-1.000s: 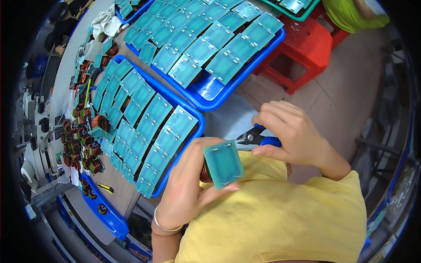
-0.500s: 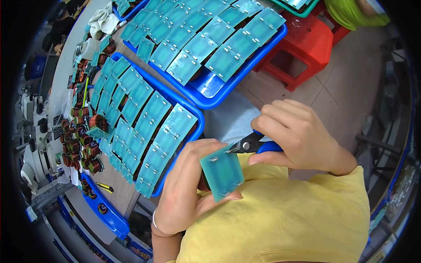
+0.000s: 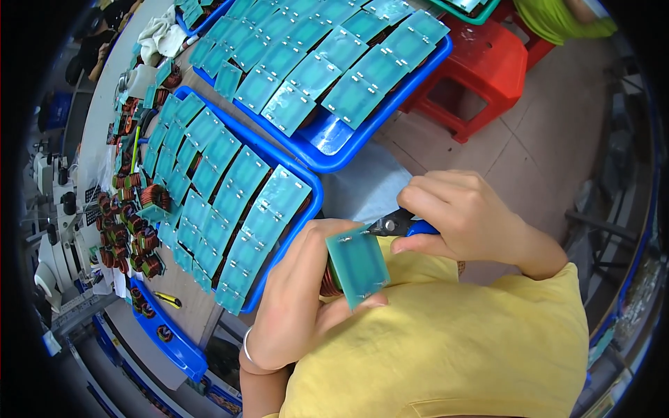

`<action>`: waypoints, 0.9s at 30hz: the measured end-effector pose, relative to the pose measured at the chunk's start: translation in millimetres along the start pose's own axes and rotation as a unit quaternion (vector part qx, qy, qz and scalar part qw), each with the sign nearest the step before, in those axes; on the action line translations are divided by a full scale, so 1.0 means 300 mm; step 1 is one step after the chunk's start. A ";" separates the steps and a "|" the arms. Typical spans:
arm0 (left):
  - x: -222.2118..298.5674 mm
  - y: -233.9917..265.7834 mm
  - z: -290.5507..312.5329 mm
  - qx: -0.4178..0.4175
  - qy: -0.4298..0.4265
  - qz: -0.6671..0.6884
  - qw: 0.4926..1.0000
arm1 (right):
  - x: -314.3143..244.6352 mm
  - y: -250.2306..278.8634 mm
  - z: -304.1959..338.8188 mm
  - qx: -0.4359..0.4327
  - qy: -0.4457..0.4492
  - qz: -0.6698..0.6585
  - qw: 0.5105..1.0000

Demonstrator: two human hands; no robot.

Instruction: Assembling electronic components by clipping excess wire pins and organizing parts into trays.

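My left hand (image 3: 296, 289) is closed around a copper-wound coil (image 3: 329, 282) fixed to a square green circuit board (image 3: 359, 268). The flat face of the board is turned up, with small shiny solder points near its upper and lower edges. In my right hand (image 3: 470, 216) is a pair of side cutters (image 3: 394, 223) with dark jaws and blue handles. Its tips reach the board's upper right corner, at a solder point there. Fingers cover most of the handles, and the board hides much of the coil.
Two blue trays (image 3: 317, 195) (image 3: 327, 164) hold rows of similar boards. Loose coils (image 3: 129, 230) crowd the table's left side, near a yellow utility knife (image 3: 168, 299) and a blue tray (image 3: 174, 352). A red stool (image 3: 481, 76) stands at the upper right, by a person in green (image 3: 564, 21).
The board has tilted and shifted slightly right, showing more of the coil. The cutters' handles have come closer together, and my right hand has lowered a little.
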State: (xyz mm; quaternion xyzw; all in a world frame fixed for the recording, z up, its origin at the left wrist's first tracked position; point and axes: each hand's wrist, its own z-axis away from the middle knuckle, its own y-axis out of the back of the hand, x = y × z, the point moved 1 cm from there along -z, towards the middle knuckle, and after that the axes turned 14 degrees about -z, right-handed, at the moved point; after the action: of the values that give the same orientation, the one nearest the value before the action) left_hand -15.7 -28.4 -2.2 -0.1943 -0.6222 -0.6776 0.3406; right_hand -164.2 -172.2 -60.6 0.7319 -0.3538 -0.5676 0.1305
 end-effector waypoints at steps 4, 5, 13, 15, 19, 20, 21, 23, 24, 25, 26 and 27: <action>-0.003 -0.013 -0.003 -0.005 0.019 0.018 1.000 | 0.011 -0.008 0.009 0.004 -0.011 -0.026 1.000; -0.002 -0.014 -0.004 -0.005 0.025 0.035 0.999 | 0.012 -0.006 0.009 0.008 -0.008 -0.045 0.999; 0.014 -0.017 -0.007 0.000 0.007 0.011 1.000 | -0.034 0.019 -0.028 0.044 0.018 -0.012 0.999; 0.013 -0.019 -0.008 -0.001 0.001 0.004 1.000 | -0.038 0.021 -0.028 0.038 0.014 -0.011 0.999; 0.013 -0.024 -0.002 0.010 -0.012 -0.002 1.000 | -0.051 0.024 -0.028 0.029 0.009 -0.006 1.000; 0.012 -0.024 -0.001 0.013 -0.018 -0.011 1.000 | -0.053 0.024 -0.029 0.026 0.007 -0.001 1.000; 0.013 -0.023 0.000 0.013 -0.018 -0.010 1.000 | -0.051 0.022 -0.028 0.025 0.007 -0.002 1.000; 0.016 -0.017 -0.006 -0.001 -0.015 -0.028 0.999 | -0.047 0.021 -0.028 0.022 0.010 0.003 1.000; 0.013 -0.019 -0.010 -0.001 -0.015 -0.026 1.000 | -0.045 0.019 -0.026 0.021 0.008 0.004 1.000; 0.011 -0.017 -0.012 -0.009 -0.008 -0.029 1.000 | -0.043 0.017 -0.029 0.009 0.000 0.008 1.000; 0.007 -0.017 -0.013 -0.016 0.000 -0.031 0.999 | -0.040 0.013 -0.032 -0.003 -0.008 0.012 1.000; 0.002 -0.023 -0.014 -0.016 0.001 -0.030 0.999 | -0.033 0.008 -0.032 -0.004 -0.008 0.011 1.000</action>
State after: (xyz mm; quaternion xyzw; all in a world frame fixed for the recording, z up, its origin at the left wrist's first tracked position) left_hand -20.4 -32.8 -7.2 -0.1797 -0.6166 -0.6976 0.3177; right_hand -157.3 -169.5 -48.8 0.7227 -0.3604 -0.5735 0.1371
